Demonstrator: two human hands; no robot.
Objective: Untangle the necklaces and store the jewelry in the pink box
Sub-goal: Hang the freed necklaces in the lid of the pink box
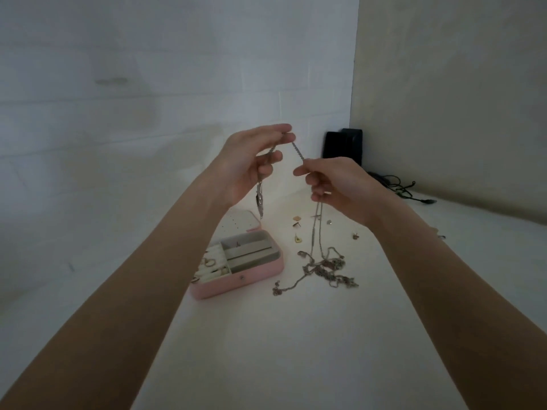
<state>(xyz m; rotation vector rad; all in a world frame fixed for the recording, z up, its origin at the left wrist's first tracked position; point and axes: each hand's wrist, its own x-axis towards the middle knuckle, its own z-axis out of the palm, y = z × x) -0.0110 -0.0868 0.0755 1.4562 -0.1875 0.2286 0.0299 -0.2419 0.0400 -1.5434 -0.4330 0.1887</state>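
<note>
Left hand: I see it pinching the silver chain up high.
Right hand: pinching the same chain lower.
Pink box: open on tabletop.

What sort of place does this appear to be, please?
Probably a home tabletop set in a wall corner: a white table, an open pink box, and dark cables by the walls.

Dim white wall meets beige wall.

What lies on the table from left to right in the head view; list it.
pink box → small earrings → tangled chains → black cable
</note>
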